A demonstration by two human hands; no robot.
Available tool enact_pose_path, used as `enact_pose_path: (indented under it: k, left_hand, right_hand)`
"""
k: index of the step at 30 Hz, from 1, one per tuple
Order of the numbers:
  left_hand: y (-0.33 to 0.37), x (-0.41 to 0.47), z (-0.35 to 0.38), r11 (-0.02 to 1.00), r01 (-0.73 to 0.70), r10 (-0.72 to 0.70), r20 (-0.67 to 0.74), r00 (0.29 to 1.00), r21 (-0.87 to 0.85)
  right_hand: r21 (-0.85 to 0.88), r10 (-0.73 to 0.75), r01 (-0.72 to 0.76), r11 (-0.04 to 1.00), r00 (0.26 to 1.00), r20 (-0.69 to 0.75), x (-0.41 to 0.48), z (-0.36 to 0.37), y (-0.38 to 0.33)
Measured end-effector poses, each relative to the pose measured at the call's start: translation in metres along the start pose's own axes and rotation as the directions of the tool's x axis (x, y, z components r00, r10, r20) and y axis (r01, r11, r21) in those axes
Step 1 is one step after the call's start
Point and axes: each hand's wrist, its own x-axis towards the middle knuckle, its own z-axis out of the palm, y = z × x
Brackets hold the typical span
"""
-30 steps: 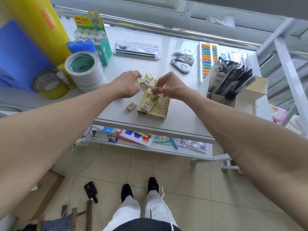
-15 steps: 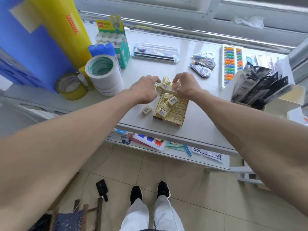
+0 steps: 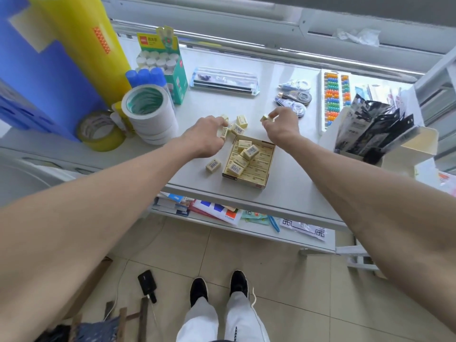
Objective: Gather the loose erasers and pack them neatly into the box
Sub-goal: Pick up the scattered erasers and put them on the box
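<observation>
Right hand (image 3: 281, 127) pinches an eraser (image 3: 264, 117) beyond the box (image 3: 249, 181).

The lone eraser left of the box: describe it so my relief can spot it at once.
Find the open cardboard box at the table's near edge. Just to its left lies one pale yellow eraser, barcode up. Unlike the cluster beyond the box by the left hand, it sits alone and untouched.

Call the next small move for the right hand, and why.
Probably carry the eraser pinched in the right hand down into the box and lay it flat. Several erasers there sit tilted on the packed layer, and the left hand is at the loose pile.
</observation>
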Motion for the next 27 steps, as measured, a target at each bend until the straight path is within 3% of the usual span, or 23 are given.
enact_pose_path:
  k: [3, 10, 12, 16, 19, 23, 27]
  left_hand:
    - [-0.002, -0.001, 0.004, 1.0, 0.014, -0.014, 0.015, 1.0, -0.027]
    - [0.01, -0.004, 0.006, 0.999, -0.003, 0.004, 0.01, 1.0, -0.048]
    - [0.012, -0.005, 0.007, 0.998, -0.012, 0.013, 0.016, 1.0, -0.054]
    - [0.01, -0.005, 0.007, 0.999, -0.024, 0.024, 0.015, 1.0, -0.047]
    - [0.003, -0.003, 0.006, 0.999, 0.008, -0.008, 0.005, 1.0, -0.043]
    - [-0.01, -0.003, 0.001, 0.998, 0.038, -0.039, -0.024, 0.999, -0.043]
    - [-0.023, -0.003, -0.008, 0.997, 0.073, -0.074, -0.052, 0.996, -0.032]
  right_hand:
    - [0.094, 0.073, -0.072, 0.993, 0.997, 0.0, -0.002, 0.003, -0.004]
    - [0.127, -0.035, 0.026, 0.992, 0.997, 0.072, -0.025, -0.024, 0.0]
    - [0.099, -0.038, 0.019, 0.995, 0.98, 0.196, -0.032, -0.036, 0.003]
    - [-0.116, -0.041, 0.1, 0.988, 0.903, 0.428, -0.041, -0.046, 0.005]
    - [-0.108, -0.1, 0.152, 0.982, 0.92, 0.378, -0.035, -0.042, 0.002]
    - [-0.099, -0.143, 0.158, 0.982, 0.98, 0.14, -0.014, -0.026, -0.007]
    - [-0.126, -0.225, 0.258, 0.958, 0.946, 0.233, -0.001, -0.001, -0.032]
